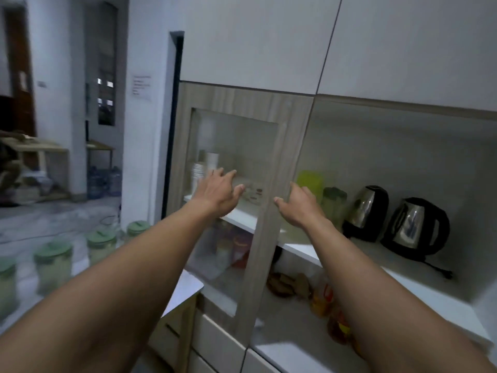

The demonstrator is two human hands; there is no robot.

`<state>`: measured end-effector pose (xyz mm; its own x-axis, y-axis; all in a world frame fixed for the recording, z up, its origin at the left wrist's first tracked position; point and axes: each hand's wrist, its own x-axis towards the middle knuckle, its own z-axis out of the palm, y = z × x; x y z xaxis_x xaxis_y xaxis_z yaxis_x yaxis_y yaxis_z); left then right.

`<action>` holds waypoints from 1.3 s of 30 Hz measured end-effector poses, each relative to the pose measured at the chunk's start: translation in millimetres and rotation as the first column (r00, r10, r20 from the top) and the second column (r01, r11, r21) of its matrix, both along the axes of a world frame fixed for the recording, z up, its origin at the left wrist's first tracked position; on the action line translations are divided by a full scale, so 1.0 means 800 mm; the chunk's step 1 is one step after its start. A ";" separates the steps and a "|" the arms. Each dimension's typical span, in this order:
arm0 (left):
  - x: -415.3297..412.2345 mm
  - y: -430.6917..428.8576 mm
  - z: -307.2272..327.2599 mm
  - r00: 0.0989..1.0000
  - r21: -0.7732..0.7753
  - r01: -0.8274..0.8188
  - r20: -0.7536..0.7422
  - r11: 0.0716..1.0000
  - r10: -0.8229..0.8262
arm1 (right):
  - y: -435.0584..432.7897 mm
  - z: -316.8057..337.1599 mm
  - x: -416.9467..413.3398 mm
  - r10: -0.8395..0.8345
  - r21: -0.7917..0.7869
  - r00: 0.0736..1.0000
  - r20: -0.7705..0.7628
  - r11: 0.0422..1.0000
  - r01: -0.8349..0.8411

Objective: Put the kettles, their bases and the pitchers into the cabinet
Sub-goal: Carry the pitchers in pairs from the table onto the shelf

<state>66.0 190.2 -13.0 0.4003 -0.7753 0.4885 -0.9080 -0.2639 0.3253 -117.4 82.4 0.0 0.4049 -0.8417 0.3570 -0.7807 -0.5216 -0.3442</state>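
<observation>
Two steel-and-black kettles point(367, 211) point(415, 227) stand on their black bases on the open white shelf point(419, 286) at the right. Left of them are two pitchers, one lime green point(310, 181) and one with a dark green lid point(333, 203). The cabinet's glass door point(265, 251), framed in grey wood, hangs partly open in front of me. My left hand point(217, 192) is spread against its glass. My right hand point(298, 208) is at the door's right edge, thumb on the front of the frame and fingers past the edge.
Behind the glass are paper cups point(204, 168) on an upper shelf and jars below. Several green-lidded jars point(53, 262) line the counter at the left. Packets and bottles point(322, 294) lie on the lower open shelf. A kettle plug point(445, 273) lies on the shelf.
</observation>
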 end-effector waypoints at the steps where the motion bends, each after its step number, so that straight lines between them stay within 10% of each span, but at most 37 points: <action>1: 0.009 0.023 -0.004 1.000 0.015 -0.029 -0.007 0.999 0.029 | 0.014 -0.004 0.014 0.034 0.015 0.999 -0.010 0.999 -0.034; 21: 0.238 0.388 -0.095 0.867 0.124 -0.487 -0.056 0.865 0.496 | 0.303 -0.086 0.327 0.521 0.126 0.853 0.028 0.845 -0.520; 39: 0.416 0.443 -0.250 0.766 0.225 -0.563 -0.217 0.795 0.605 | 0.344 -0.229 0.550 0.640 0.247 0.769 0.014 0.743 -0.623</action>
<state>398.5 544.5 -213.1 0.8944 -0.3987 0.2025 -0.4467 -0.7751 0.4469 322.9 357.2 -183.6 0.8878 -0.4370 0.1442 -0.3259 -0.8184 -0.4733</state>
